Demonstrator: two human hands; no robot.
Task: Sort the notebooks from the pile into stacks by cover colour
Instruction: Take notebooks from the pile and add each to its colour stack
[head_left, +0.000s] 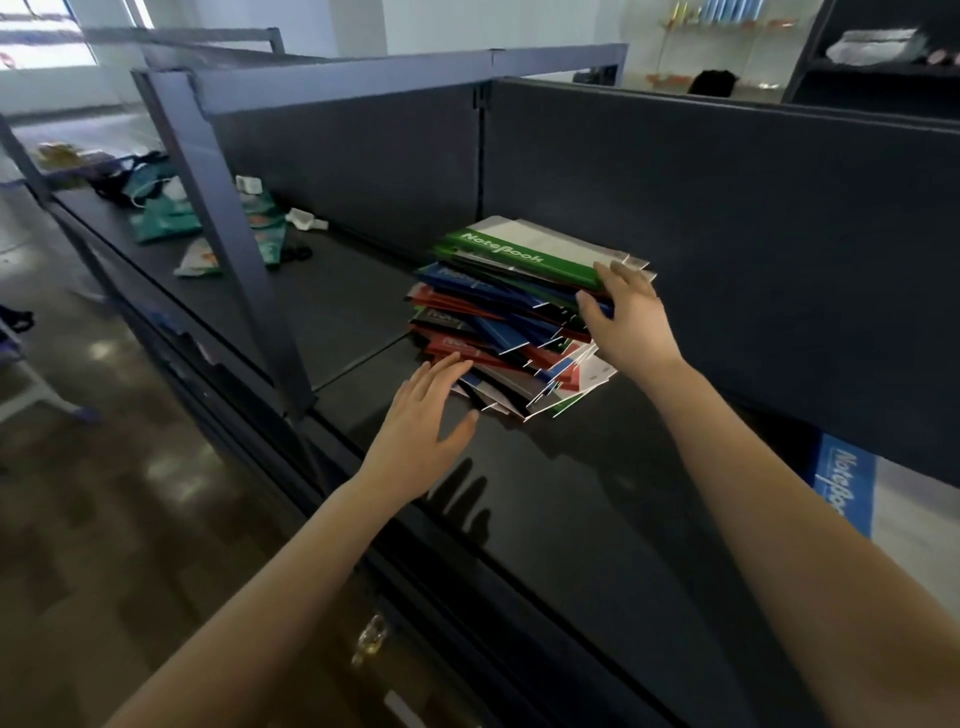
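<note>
While both forearms are reaching in over the front edge of the dark shelf (597, 493), the left hand (428, 415) is lying flat and palm-down, its fingers straight and released, with the fingertips touching the low near-left corner of the pile of notebooks (498, 322). Across from it the right hand (631, 325) is pressing against the pile's right side, its fingers stretching up to the corner of the green notebook (524, 254) lying on top and its thumb spreading lower against the blue and red covers (nothing is curling round a cover, so it is grasping none). The pile is sitting toward the back edge of the shelf, close to the dark back panel (727, 234), with its layers skewed and fanning out, the lower covers hiding one another. Near the shelf's right end a blue notebook (844, 488) is showing only partly, cut off by the panel and the frame edge.
</note>
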